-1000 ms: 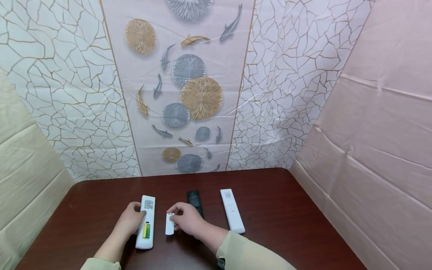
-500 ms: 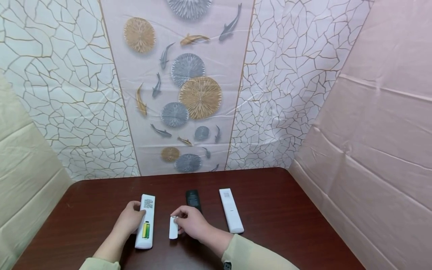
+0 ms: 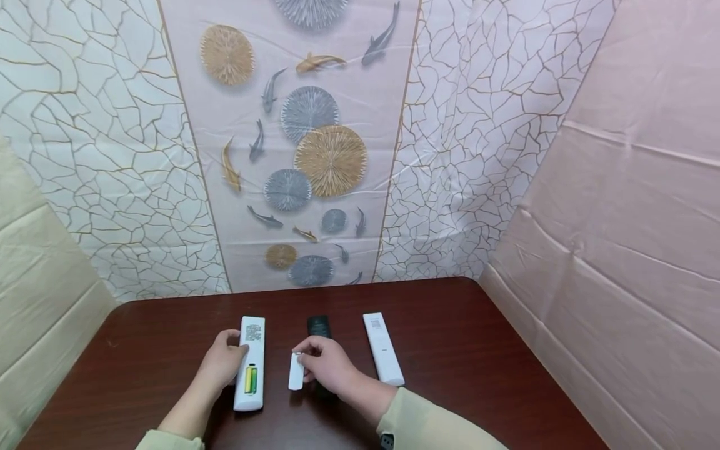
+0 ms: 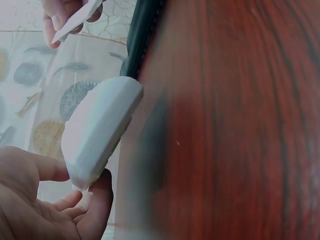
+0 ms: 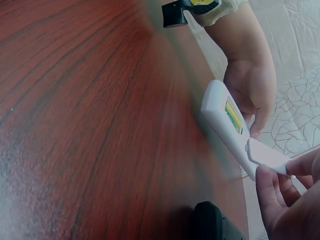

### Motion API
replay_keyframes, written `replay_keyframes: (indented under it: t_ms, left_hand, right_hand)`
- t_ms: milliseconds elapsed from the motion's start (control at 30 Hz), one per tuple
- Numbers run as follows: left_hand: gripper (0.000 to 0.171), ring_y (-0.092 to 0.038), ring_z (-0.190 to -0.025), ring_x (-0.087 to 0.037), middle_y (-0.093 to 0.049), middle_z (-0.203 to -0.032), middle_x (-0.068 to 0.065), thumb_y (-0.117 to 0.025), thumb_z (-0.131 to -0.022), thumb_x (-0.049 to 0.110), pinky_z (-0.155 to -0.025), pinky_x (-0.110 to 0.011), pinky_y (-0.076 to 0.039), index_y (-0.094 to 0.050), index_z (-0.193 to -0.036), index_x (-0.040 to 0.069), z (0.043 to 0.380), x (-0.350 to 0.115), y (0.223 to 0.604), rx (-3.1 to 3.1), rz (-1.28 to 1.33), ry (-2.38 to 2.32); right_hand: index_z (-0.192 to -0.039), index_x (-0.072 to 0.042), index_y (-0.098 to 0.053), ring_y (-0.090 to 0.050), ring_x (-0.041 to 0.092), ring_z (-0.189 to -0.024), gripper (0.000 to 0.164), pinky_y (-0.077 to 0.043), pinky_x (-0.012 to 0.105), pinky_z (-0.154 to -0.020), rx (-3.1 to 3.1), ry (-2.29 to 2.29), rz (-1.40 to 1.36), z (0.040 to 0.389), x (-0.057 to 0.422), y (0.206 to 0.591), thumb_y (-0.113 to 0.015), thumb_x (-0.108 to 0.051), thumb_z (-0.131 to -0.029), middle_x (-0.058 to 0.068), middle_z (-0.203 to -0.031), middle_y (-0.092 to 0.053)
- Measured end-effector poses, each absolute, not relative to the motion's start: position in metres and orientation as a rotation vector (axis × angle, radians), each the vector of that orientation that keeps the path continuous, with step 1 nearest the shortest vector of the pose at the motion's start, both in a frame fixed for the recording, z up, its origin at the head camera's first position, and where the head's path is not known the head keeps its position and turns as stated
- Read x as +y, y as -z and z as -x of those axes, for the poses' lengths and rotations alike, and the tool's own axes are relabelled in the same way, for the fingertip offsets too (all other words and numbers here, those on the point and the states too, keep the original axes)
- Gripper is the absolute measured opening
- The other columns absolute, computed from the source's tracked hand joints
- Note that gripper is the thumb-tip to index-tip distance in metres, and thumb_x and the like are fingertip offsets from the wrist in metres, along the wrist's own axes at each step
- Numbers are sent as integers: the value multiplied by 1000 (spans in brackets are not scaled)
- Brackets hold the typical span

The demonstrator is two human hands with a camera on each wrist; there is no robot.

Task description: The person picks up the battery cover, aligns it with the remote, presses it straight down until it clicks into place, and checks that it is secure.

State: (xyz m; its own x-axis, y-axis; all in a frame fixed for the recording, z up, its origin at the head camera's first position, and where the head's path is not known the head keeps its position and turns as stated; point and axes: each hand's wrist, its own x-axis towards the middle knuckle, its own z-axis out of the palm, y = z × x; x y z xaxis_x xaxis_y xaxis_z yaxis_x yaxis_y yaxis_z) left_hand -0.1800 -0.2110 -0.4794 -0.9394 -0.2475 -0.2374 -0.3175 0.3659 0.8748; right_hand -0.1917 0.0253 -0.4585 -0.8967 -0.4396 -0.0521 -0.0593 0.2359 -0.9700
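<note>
My left hand [image 3: 222, 361] grips a white remote control [image 3: 254, 342] by its left edge, the thumb lying on its back. In the lower part of that back an uncovered compartment shows yellow-green batteries [image 3: 250, 379]. Between thumb and fingers, my right hand [image 3: 329, 365] pinches a small white battery cover [image 3: 295, 371], a little to the right of the remote. The right wrist view has the cover [image 5: 267, 157] overlapping the far end of the remote [image 5: 225, 125]. From the left wrist, the remote [image 4: 102, 127] appears tilted, raised above the table.
A black remote [image 3: 319, 327] lies behind my right hand, partly hidden by it. Farther right a second white remote [image 3: 384, 349] lies on the dark red wooden table [image 3: 461, 362]. A patterned cloth [image 3: 315, 187] hangs at the back edge.
The left hand has shifted the white remote slightly right and up. The right hand, still pinching the battery cover, first drew back toward me and then moved slightly right and forward.
</note>
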Motion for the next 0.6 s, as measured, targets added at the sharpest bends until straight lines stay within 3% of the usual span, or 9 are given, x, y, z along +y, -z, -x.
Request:
replay_keyframes:
  t_ms: [367,600]
  left_hand:
    - [53,-65,-89,-27,-51,-126,-29,-45,-103,23,-66,-41,-57,-27,-148,2,183,-203,476,2398,518,-1840]
    - [53,-65,-90,-27,-50,-128,-29,-45,-104,23,-68,-42,-57,-25,-149,2,183,-199,472,2366,514,-1870]
  right_hand:
    - [-105,-8,-72,-60,18,-69,12,-59,42,-66,2196,1742,425,191,30,454,-63,-7,-97,4,-89,-62]
    - [-106,-7,-71,-63,23,-72,13,-59,38,-65,2192,1733,416,192,30,453,-63,-8,-97,4,-90,-63]
